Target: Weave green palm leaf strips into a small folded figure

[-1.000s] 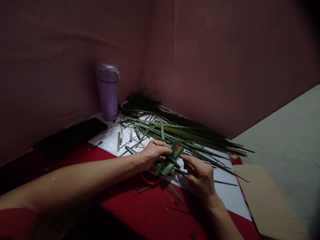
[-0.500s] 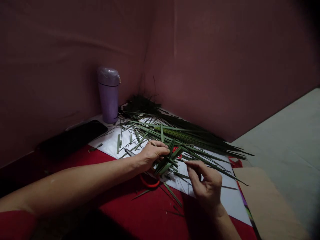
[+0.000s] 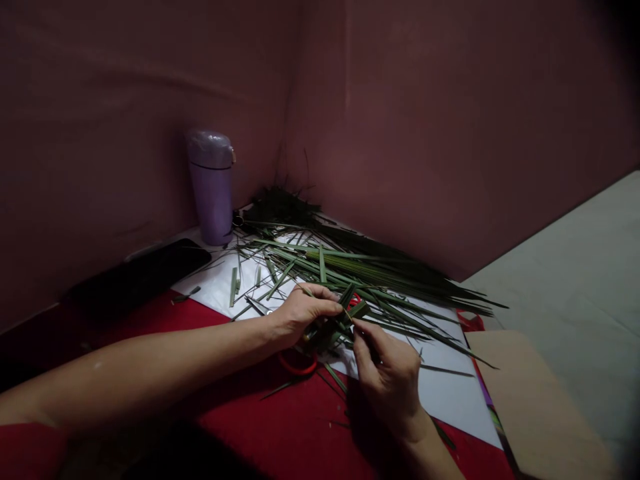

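Note:
My left hand (image 3: 303, 315) is closed around a small bundle of folded, crossed green leaf strips (image 3: 357, 309), held over the white sheet (image 3: 440, 397). Close by on its right, my right hand (image 3: 390, 373) pinches the end of a thin strand at the bundle's edge. Fingers and dim light hide much of the folded piece. Beneath my left hand lie scissors, their metal blades (image 3: 258, 306) poking out on the left and a red handle loop (image 3: 300, 373) showing below. A pile of long green leaves (image 3: 345, 265) spreads behind both hands.
A purple tumbler (image 3: 214, 200) with a plastic-wrapped lid stands by the wall at the back left. Beside it is a long black object (image 3: 145, 272). Red cloth (image 3: 250, 427) covers the front. A tan board (image 3: 535, 400) lies at the right. Walls meet behind the leaves.
My right hand has moved left and up to the leaf bundle, where its fingertips now meet the edge. My left hand keeps its hold and has barely shifted.

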Motion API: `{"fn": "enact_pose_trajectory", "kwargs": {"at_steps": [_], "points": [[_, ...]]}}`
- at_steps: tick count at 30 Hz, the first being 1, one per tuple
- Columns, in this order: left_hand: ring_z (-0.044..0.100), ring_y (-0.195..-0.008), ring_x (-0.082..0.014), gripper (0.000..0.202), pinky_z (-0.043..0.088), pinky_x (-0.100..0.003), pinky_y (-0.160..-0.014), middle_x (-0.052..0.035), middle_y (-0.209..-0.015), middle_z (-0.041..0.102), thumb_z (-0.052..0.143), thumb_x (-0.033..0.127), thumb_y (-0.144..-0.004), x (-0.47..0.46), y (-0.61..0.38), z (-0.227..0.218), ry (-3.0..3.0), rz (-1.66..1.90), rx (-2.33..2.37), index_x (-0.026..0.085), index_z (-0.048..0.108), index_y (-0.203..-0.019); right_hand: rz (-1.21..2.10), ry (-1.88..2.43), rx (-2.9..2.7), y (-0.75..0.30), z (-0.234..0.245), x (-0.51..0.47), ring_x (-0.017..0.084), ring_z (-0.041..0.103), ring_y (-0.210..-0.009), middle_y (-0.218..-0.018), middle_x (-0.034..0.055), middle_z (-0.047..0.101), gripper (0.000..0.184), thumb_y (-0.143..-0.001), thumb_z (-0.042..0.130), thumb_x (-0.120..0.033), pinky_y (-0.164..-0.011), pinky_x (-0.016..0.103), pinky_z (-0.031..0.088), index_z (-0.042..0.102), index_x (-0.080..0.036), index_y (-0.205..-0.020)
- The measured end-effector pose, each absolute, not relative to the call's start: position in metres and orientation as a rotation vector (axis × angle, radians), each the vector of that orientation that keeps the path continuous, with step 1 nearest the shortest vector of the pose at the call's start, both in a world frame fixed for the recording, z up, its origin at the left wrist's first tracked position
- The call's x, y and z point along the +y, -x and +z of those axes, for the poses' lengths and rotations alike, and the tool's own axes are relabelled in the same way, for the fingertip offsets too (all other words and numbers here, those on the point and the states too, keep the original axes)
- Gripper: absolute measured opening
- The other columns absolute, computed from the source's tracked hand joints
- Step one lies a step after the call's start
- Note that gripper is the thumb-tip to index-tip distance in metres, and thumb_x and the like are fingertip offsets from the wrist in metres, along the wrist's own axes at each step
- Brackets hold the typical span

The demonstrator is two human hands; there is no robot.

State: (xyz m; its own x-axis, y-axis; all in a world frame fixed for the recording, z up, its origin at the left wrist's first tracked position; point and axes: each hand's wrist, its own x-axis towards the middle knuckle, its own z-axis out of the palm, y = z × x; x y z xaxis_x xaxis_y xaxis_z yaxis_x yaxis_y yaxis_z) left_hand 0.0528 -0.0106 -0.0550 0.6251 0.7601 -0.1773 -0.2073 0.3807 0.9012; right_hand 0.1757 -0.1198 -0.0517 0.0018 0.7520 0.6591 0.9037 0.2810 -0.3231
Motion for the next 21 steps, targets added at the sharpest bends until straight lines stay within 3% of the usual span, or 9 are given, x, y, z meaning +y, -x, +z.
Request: {"fn": "enact_pose_trajectory", "kwargs": {"at_steps": [8,21], "points": [[0.048,-0.046,-0.0084,0.016,0.036,-0.021,-0.048,0.0,-0.051,0.056,0.068,0.02,-0.051,-0.015,-0.052,-0.048,-1.058,0.682,0.663,0.011,0.06,-0.062,-0.237,1.581,-1.681,-0.17,-0.051,-0.12,0.013,0.058,-0.053,-0.066,0.0012,0.065,0.017,-0.077,0.049,-0.014,-0.055,0.023,0.044,0.062,-0.017,-0.088],[0.05,-0.05,-0.0079,0.013,0.039,-0.02,-0.05,0.0006,-0.056,0.057,0.066,0.019,-0.057,-0.018,-0.05,-0.046,-1.175,0.719,0.645,0.012,0.061,-0.066,-0.204,1.578,-1.686,-0.17,-0.05,-0.12,0.012,0.057,-0.052,-0.065,0.0015,0.065,0.017,-0.078,0.048,-0.016,-0.052,0.022,0.041,0.062,-0.018,-0.089]]}}
